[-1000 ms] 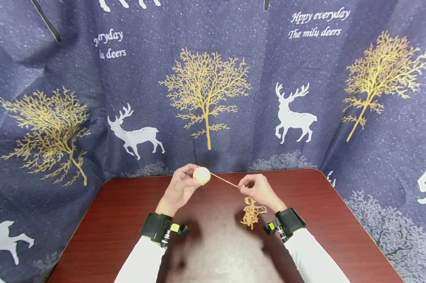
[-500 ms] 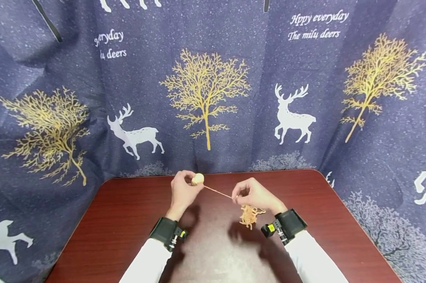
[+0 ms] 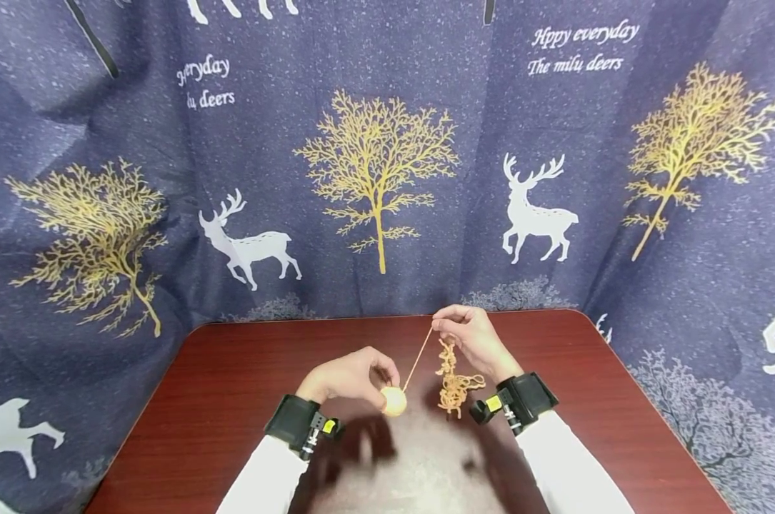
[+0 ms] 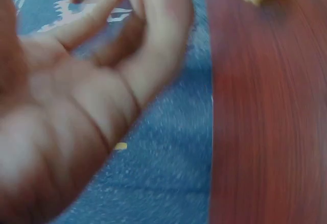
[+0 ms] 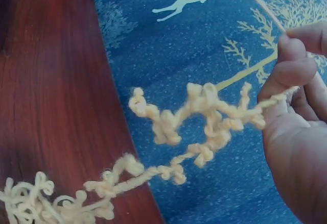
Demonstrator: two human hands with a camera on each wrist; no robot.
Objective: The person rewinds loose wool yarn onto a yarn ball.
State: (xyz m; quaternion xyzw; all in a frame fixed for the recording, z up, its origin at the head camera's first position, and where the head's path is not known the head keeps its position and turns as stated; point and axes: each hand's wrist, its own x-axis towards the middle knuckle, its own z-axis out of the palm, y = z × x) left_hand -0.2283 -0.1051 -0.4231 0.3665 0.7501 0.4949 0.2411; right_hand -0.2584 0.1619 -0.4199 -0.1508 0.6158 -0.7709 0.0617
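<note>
In the head view my left hand (image 3: 355,375) pinches a small pale yellow ball of yarn (image 3: 394,402) between thumb and fingers, low over the table. A taut strand (image 3: 419,357) slants up from the ball to my right hand (image 3: 473,339), whose thumb and fingertips pinch it. Kinked, curly yarn (image 3: 454,389) hangs below the right hand and trails into a loose heap on the table. The right wrist view shows the crinkled yarn (image 5: 204,127) running out of the right hand (image 5: 301,96). In the left wrist view the hand (image 4: 87,96) is blurred and the ball mostly out of frame.
A dark red wooden table (image 3: 220,385) lies beneath both hands. Behind it hangs a blue cloth (image 3: 413,278) printed with trees and white deer. Each wrist carries a black strap (image 3: 293,421) with a small camera.
My left hand has come down and to the right with the ball, turning over. My right hand dipped slightly, then rose, lifting part of the curly yarn off the heap. The strand now runs steeply.
</note>
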